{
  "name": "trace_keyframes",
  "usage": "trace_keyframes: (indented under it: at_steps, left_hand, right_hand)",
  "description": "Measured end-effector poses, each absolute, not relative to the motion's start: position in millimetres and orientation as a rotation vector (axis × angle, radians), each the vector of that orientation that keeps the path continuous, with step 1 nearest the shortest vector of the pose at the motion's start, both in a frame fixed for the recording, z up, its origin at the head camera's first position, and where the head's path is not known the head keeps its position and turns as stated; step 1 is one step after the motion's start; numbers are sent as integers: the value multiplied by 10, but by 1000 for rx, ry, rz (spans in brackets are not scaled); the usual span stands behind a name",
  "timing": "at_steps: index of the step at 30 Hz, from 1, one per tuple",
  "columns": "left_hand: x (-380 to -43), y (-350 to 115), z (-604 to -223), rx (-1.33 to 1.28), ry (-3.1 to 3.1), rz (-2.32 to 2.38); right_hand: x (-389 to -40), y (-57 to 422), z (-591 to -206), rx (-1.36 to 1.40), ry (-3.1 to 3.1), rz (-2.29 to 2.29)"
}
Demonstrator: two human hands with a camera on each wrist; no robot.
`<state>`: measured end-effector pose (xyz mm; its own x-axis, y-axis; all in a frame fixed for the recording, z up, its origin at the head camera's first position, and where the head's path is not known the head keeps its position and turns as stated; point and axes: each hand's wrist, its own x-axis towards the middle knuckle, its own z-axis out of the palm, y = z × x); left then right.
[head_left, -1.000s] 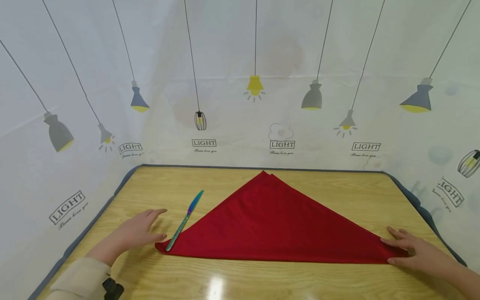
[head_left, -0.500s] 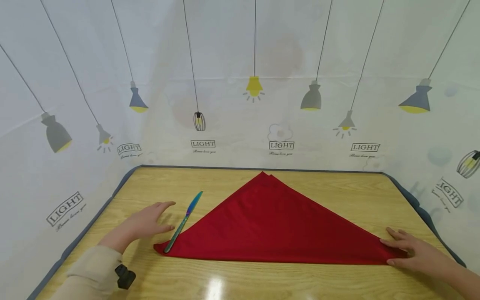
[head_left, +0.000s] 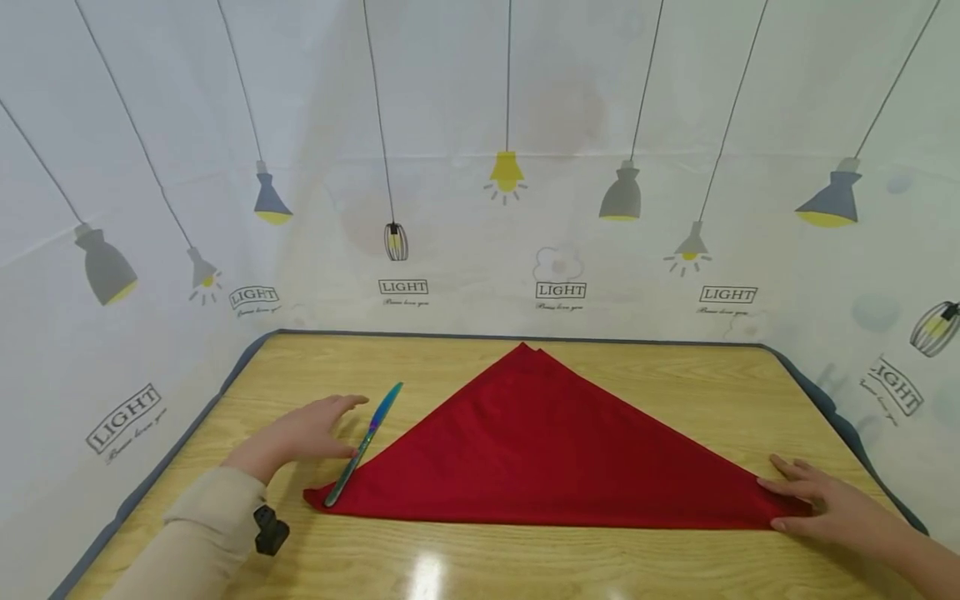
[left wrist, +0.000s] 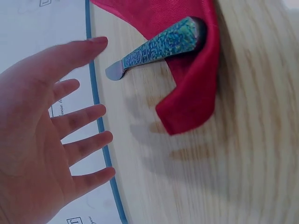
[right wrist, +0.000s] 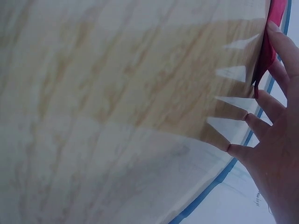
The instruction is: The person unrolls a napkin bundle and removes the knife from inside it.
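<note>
A red cloth, folded into a wide triangle, lies on the table with its peak pointing away from me. Across its left corner slants a table knife with an iridescent blue-green finish. My left hand hovers just left of the knife, fingers spread and holding nothing; the left wrist view shows its fingertips apart from the patterned knife handle and the upturned cloth corner. At the far right corner my right hand rests on the cloth, thumb at the front edge, other fingers spread out toward the back.
The wood-grain table has a dark blue edge strip. White walls printed with hanging lamps rise at the back and both sides. A small black device is worn on the left wrist.
My left hand has moved rightward and slightly away from me, closer to the knife. My right hand, the cloth and the knife stay where they were.
</note>
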<state>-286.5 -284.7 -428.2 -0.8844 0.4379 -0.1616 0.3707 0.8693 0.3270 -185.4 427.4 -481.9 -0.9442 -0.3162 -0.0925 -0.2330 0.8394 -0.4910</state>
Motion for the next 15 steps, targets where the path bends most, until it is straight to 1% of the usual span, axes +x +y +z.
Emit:
trace_keyframes:
  at_steps: [15]
  left_hand:
    - [-3010, -2742, -4358, 608, 2761, 383]
  right_hand:
    - [-1861, 4304, -4818, -471, 2840, -709]
